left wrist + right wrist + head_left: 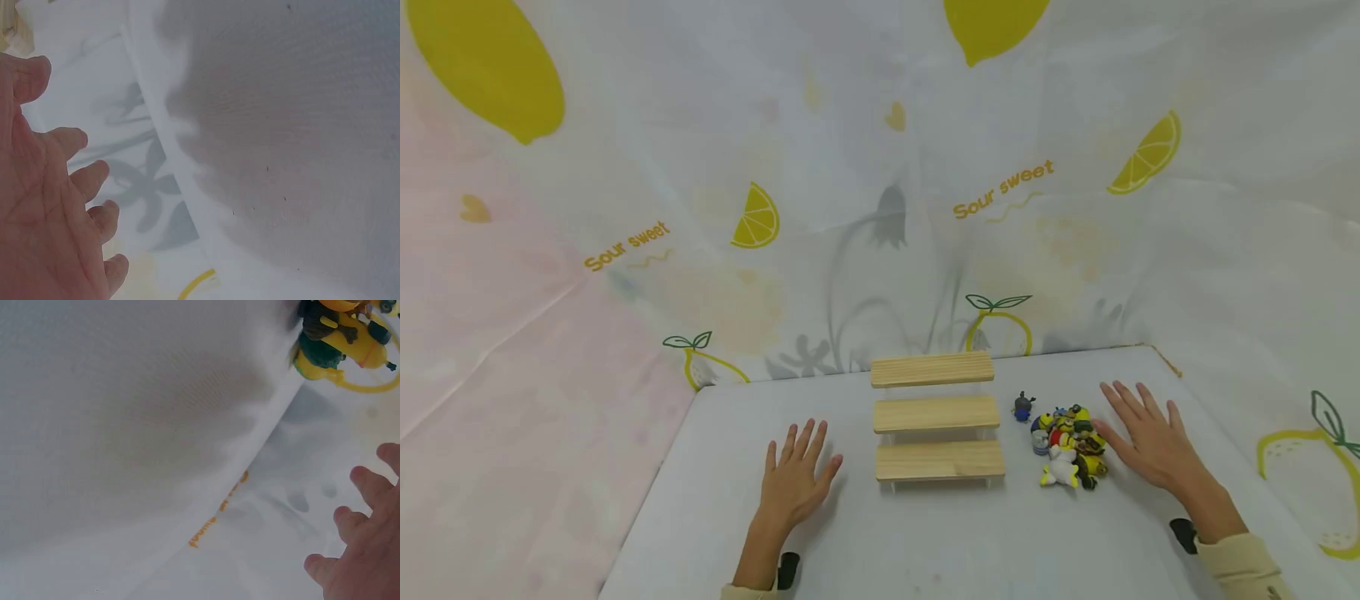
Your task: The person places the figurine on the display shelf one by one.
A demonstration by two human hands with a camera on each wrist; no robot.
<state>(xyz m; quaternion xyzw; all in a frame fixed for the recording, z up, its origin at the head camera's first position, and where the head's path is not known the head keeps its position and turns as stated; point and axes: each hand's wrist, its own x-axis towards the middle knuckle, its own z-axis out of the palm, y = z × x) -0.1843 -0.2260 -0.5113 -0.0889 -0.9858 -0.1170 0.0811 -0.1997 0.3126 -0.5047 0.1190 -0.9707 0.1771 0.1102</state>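
My left hand (pixel 793 477) is held palm down above the white table, left of a three-step wooden display stand (pixel 939 460), with its fingers spread and nothing in it. My right hand (pixel 1152 442) is spread in the same way at the right, just beside a heap of small toy figures (pixel 1067 442). Most figures are yellow, with a white one (pixel 1062 468) at the front of the heap. A grey and blue figure (pixel 1022 407) stands apart, between heap and stand. In the right wrist view, a few yellow and green figures (pixel 353 347) show beyond my fingers (pixel 369 484).
The stand's three pale planks rise in steps toward the back, on clear supports. Behind the white table (pixel 955 542) hangs a curtain (pixel 850 292) printed with lemons, which also runs along both sides. A thin orange-brown strip (pixel 1161 358) lies at the table's back right corner.
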